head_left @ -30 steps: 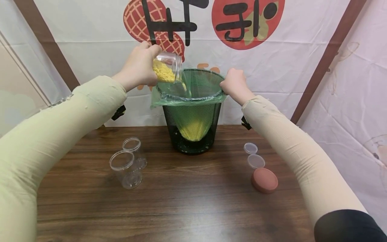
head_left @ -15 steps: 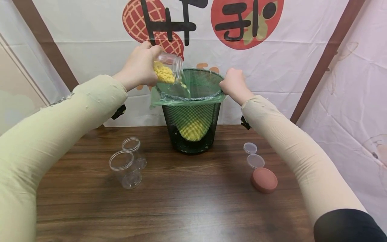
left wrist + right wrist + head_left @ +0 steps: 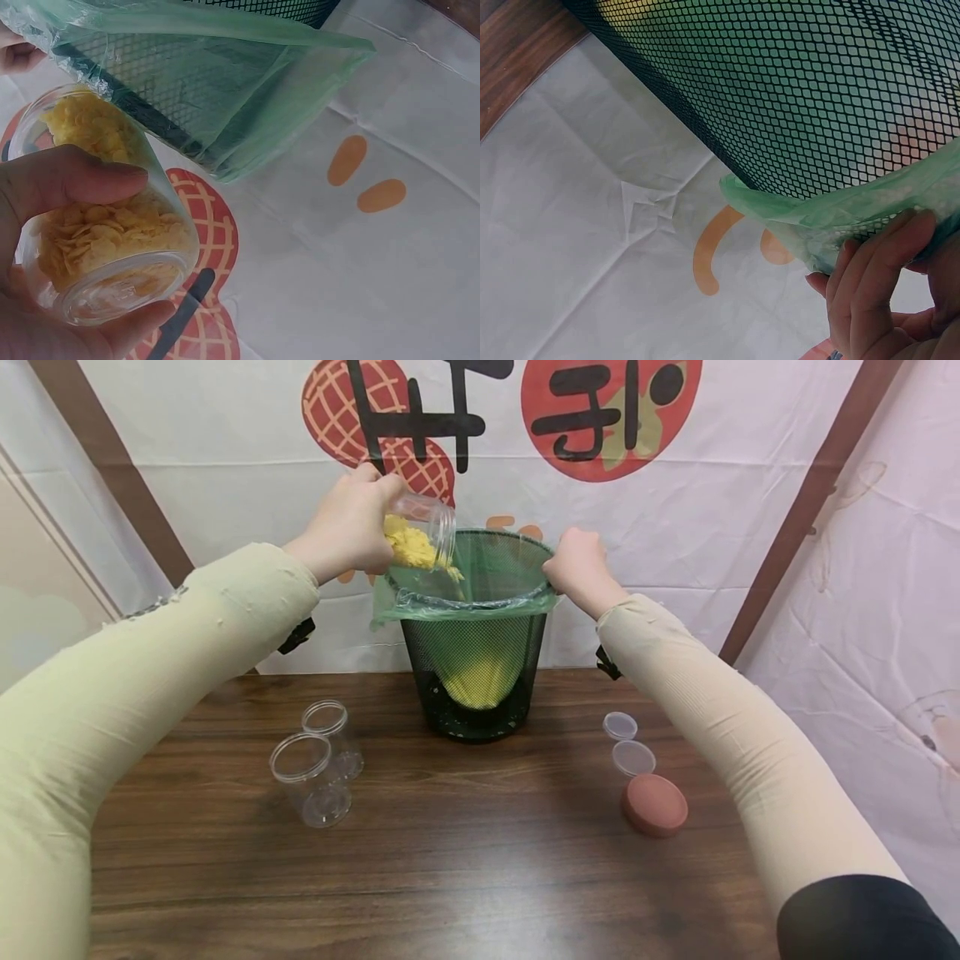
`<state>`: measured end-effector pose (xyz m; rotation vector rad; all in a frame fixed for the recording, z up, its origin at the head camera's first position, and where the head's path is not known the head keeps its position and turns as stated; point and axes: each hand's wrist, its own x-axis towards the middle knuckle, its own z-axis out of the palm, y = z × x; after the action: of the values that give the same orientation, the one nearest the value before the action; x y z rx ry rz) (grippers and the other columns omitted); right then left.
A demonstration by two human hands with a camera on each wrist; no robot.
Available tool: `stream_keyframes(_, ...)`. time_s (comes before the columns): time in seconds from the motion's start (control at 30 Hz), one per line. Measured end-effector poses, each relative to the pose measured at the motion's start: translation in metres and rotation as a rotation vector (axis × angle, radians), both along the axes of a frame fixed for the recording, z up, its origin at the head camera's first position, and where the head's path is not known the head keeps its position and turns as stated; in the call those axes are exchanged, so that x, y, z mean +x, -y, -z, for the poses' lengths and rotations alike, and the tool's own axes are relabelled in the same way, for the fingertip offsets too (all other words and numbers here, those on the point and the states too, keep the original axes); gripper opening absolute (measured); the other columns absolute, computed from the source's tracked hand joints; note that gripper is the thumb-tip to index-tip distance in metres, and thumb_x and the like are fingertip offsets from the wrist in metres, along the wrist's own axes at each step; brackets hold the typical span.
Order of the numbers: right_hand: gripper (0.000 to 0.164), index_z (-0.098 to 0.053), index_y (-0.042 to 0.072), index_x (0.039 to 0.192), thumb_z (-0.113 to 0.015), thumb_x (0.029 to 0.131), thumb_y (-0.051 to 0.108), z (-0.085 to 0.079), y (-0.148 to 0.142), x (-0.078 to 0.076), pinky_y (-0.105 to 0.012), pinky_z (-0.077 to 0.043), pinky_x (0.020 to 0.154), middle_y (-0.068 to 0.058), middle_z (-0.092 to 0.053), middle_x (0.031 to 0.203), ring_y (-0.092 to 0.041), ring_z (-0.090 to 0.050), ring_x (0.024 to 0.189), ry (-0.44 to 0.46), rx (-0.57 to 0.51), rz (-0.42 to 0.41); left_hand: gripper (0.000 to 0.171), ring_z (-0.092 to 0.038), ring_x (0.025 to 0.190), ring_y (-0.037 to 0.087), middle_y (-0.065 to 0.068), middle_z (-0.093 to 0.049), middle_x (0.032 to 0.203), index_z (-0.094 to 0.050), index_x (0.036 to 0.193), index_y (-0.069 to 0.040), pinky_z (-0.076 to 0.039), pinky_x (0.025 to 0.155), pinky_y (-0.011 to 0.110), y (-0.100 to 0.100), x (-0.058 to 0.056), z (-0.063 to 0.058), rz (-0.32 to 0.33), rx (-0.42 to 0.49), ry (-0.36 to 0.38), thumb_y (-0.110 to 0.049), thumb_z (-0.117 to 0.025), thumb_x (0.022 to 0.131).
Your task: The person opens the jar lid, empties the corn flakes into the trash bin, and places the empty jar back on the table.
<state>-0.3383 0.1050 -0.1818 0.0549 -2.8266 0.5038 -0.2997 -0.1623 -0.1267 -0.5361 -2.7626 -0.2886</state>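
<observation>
My left hand (image 3: pixel 348 527) grips a clear jar (image 3: pixel 444 527), tipped with its mouth over the left side of a black mesh wastebasket (image 3: pixel 480 725). Yellow flakes (image 3: pixel 101 236) fill part of the jar, and a few spill from its mouth. A green plastic bag (image 3: pixel 388 603) lines the basket and folds over its rim. Through the mesh, a yellow heap (image 3: pixel 480 683) shows at the bottom of the bag. At the right side of the rim, my right hand (image 3: pixel 581 568) holds the basket edge, its fingers (image 3: pixel 877 277) curled over the bag in the right wrist view.
Two clear jars without lids (image 3: pixel 303 777) stand on the wooden table (image 3: pixel 420 877) at the left. Two clear lids (image 3: pixel 633 757) and a reddish-brown lid (image 3: pixel 655 804) lie at the right. A printed white cloth (image 3: pixel 660 527) hangs close behind the wastebasket.
The jar in my left hand tips slightly further, and the flakes inside have slid toward its mouth while some drop into the bag. My right hand stays at the rim.
</observation>
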Motion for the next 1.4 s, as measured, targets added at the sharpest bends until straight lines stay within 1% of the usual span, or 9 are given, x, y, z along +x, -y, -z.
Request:
stream_keyframes(0.17,0.016,-0.06,0.002,0.089,-0.047,0.087,0.012,0.0001,0.0005,-0.0003,-0.035,-0.052,0.073,-0.016,-0.068,0.094,-0.03,-0.064,0.087,-0.003,-0.006,0.0,0.074,-0.037,0.112,0.04,0.022,-0.041,0.122,-0.044,0.134,-0.004,-0.04,0.089,0.051,-0.0005,-0.0001,0.0003,0.002,-0.01,-0.006,-0.01,-0.075,0.067)
stream_keyframes(0.33,0.016,-0.059,0.002,0.09,-0.047,0.087,0.013,0.0002,0.0008,0.0001,-0.034,-0.052,0.072,-0.016,-0.068,0.092,-0.03,-0.064,0.087,0.003,0.001,0.002,0.072,-0.037,0.11,0.04,0.022,-0.042,0.12,-0.045,0.132,-0.004,-0.04,0.089,0.051,-0.0013,0.001,0.0007,0.011,-0.018,-0.013,-0.008,-0.074,0.067)
stream_keyframes(0.5,0.017,-0.059,0.002,0.091,-0.047,0.086,0.012,0.0003,0.0005,-0.0006,-0.035,-0.052,0.073,-0.016,-0.068,0.093,-0.03,-0.064,0.088,-0.001,-0.002,0.005,0.072,-0.038,0.109,0.039,0.022,-0.042,0.119,-0.045,0.132,-0.003,-0.04,0.09,0.051,-0.002,0.0006,0.0007,0.023,-0.023,-0.025,-0.011,-0.076,0.067)
stream_keyframes(0.6,0.017,-0.059,0.002,0.091,-0.047,0.086,0.012,0.0003,0.0006,-0.0005,-0.034,-0.053,0.071,-0.016,-0.068,0.094,-0.029,-0.065,0.087,0.002,-0.009,0.005,0.072,-0.038,0.109,0.04,0.023,-0.042,0.119,-0.046,0.131,-0.003,-0.04,0.09,0.051,-0.0026,0.0003,0.0006,0.025,-0.026,-0.028,-0.016,-0.078,0.068)
stream_keyframes(0.77,0.012,-0.056,0.004,0.085,-0.047,0.086,0.012,0.0002,0.0006,-0.0004,-0.033,-0.052,0.069,-0.016,-0.068,0.093,-0.029,-0.064,0.086,0.003,-0.011,0.006,0.072,-0.039,0.107,0.04,0.023,-0.042,0.118,-0.047,0.129,-0.002,-0.039,0.09,0.051,-0.0026,-0.0009,0.0006,0.027,-0.035,-0.04,-0.023,-0.08,0.069)
stream_keyframes(0.87,0.011,-0.056,0.005,0.084,-0.048,0.086,0.012,0.0002,0.0006,-0.0004,-0.035,-0.052,0.072,-0.016,-0.068,0.093,-0.029,-0.064,0.087,0.003,-0.011,0.005,0.071,-0.04,0.107,0.04,0.023,-0.043,0.117,-0.047,0.13,-0.002,-0.039,0.089,0.051,-0.0026,-0.0008,0.0003,0.026,-0.048,-0.042,-0.021,-0.078,0.069)
stream_keyframes(1.0,0.017,-0.059,0.001,0.093,-0.049,0.086,0.013,0.0003,0.0004,-0.0003,-0.037,-0.053,0.077,-0.017,-0.067,0.098,-0.03,-0.063,0.092,0.006,-0.02,0.003,0.071,-0.04,0.107,0.04,0.023,-0.043,0.117,-0.046,0.131,-0.003,-0.04,0.088,0.051,-0.003,-0.0001,-0.0008,0.016,-0.071,-0.034,-0.016,-0.076,0.069)
stream_keyframes(1.13,0.021,-0.058,0.0,0.1,-0.049,0.087,0.014,-0.0002,0.0002,-0.0003,-0.037,-0.053,0.079,-0.019,-0.065,0.103,-0.031,-0.063,0.095,0.014,-0.032,0.006,0.072,-0.04,0.11,0.041,0.023,-0.042,0.119,-0.045,0.132,-0.004,-0.041,0.088,0.052,-0.004,-0.0004,-0.0019,0.002,-0.086,-0.019,-0.012,-0.074,0.067)
stream_keyframes(1.4,0.021,-0.059,0.0,0.098,-0.049,0.087,0.014,-0.0008,0.0006,0.0009,-0.038,-0.053,0.08,-0.019,-0.066,0.103,-0.031,-0.063,0.095,0.012,-0.03,0.008,0.075,-0.039,0.113,0.042,0.023,-0.043,0.121,-0.045,0.134,-0.004,-0.04,0.09,0.052,-0.0062,0.0001,-0.0008,0.005,-0.088,-0.012,-0.013,-0.076,0.066)
